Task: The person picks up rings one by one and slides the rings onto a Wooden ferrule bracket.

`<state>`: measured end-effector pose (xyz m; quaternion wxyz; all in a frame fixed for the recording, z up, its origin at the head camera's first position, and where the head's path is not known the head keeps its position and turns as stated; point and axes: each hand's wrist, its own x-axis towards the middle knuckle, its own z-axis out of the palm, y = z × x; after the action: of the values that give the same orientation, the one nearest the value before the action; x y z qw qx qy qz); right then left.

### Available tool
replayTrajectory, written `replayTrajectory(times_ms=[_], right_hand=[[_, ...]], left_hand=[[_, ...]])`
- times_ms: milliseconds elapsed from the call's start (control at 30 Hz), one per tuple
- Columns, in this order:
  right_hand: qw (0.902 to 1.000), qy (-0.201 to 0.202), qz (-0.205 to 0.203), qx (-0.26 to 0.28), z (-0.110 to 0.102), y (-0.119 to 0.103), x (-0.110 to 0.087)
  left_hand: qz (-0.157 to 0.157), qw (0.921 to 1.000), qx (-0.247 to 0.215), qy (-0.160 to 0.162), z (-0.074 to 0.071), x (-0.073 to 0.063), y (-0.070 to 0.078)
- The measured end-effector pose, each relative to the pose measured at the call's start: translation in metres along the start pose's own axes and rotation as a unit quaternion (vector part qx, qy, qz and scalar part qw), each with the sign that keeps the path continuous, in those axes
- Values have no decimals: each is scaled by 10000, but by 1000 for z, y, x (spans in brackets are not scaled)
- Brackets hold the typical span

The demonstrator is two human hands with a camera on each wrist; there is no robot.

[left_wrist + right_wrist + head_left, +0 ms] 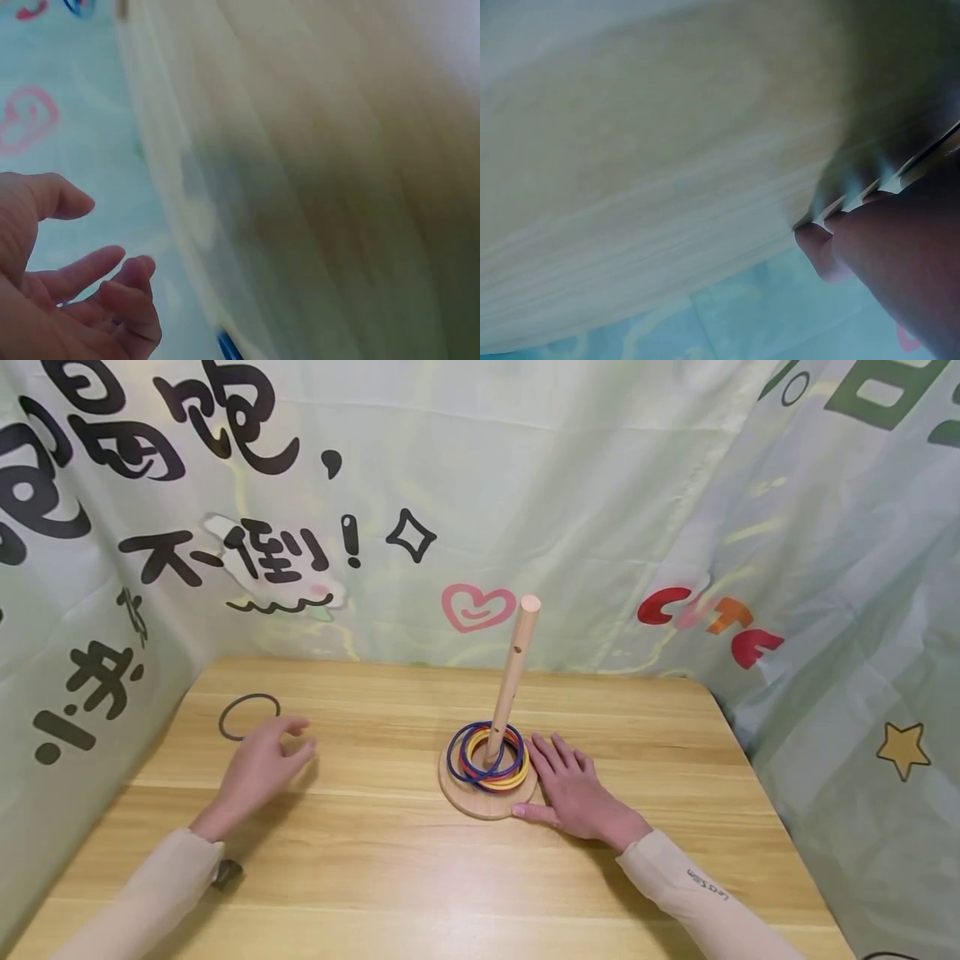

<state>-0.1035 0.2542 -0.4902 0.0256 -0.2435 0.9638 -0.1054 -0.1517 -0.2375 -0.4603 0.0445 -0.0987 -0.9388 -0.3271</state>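
At the left of the table, my left hand (258, 768) hovers by the near side of a dark ring (252, 697), covering part of it. Its thumb and index finger stand apart; in the left wrist view the other fingers (131, 304) bend loosely. A dark blue piece (229, 345), probably that ring, shows at the bottom there. My right hand (577, 797) lies with spread fingers against the right edge of a round wooden base (465, 800). From that base rises a wooden peg (512, 672), slightly tilted in view, with several blue, red and yellow rings (451, 763) around its foot.
The wooden table (360, 868) reaches back to a printed cloth curtain (585, 510), which also hangs along both sides. A small dark object (227, 873) sits at the left sleeve cuff.
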Motion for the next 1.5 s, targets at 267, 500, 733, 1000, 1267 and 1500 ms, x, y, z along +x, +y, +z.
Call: replayTrajectory(times_ms=[267, 500, 733, 1000, 1267, 1500], right_hand=[[10000, -46, -18, 54, -2, 1, 0], [9999, -67, 30, 110, -3, 0, 0], [9998, -35, -6, 193, -2, -1, 1], [9999, -51, 18, 128, -1, 0, 0], [9999, -41, 6, 162, 0, -1, 1], [9999, -43, 24, 149, -2, -1, 0]], left_hand=[[-177, 9974, 602, 363, -29, 7, -49], [-134, 9952, 963, 99, -39, 25, -70], [-130, 9926, 1151, -368, -37, 32, -82], [-27, 9893, 1273, -706, -35, 38, -84], [249, 9910, 1201, -526, -31, 31, -69], [721, 9926, 893, 386, -42, 24, -20]])
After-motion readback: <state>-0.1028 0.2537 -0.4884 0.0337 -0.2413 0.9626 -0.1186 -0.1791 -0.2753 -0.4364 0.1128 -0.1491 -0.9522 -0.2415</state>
